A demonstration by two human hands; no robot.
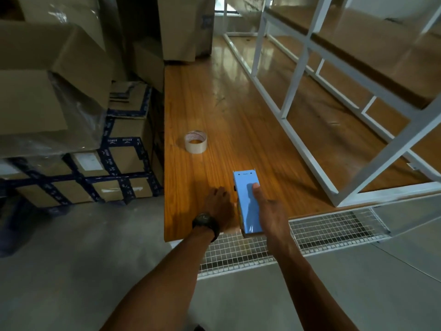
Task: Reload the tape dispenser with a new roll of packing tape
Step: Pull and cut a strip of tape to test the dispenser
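Your R hand point(268, 209) grips the blue dispenser point(248, 201) w/ thumb pressed on its top face, holding it at the near end of the wood table point(238, 103), partly over the wire grid point(334, 228). Your L hand point(220, 206), w/ watch point(206, 223) on wrist, sits just left of the dispenser, fingers loosely curled on the tabletop, holding nothing. Tape roll point(196, 141) lies flat further up the table, well apart from both hands; boxes point(71, 115) stacked on left, white rack point(334, 91) on right.
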